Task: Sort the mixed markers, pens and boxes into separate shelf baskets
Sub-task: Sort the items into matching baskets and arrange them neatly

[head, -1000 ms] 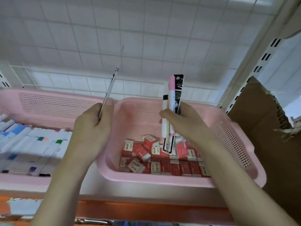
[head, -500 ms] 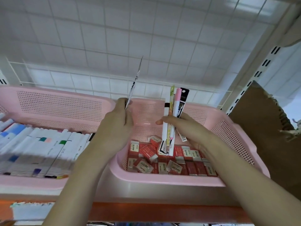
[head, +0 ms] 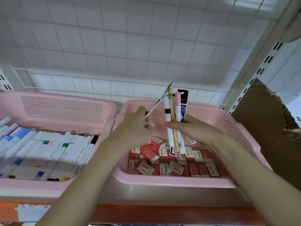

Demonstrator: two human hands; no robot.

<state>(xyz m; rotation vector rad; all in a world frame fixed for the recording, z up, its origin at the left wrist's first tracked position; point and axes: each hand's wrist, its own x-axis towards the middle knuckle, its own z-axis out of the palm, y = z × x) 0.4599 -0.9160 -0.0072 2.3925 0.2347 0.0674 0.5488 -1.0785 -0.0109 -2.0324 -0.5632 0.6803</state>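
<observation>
My left hand [head: 136, 126] pinches a thin pen [head: 158, 101] that slants up to the right, its tip beside the bundle. My right hand [head: 193, 128] grips an upright bundle of pens [head: 174, 115]: a white one, a yellow one, a pink-capped one and a black packaged one. Both hands hover over the right pink basket [head: 171, 181], whose floor is covered with small red and white boxes [head: 177, 157]. The left pink basket [head: 65, 105] holds several white markers [head: 48, 149] lying side by side.
A brown cardboard sheet [head: 267, 128] stands to the right of the baskets. White wire grid forms the shelf back and the shelf above [head: 114, 46]. An orange shelf edge [head: 146, 214] runs along the bottom, with a slotted upright [head: 254, 75] at right.
My left hand has carried the thin pen rightward from above the left basket's rim until it meets the bundle in my right hand. The right hand stayed over the right basket.
</observation>
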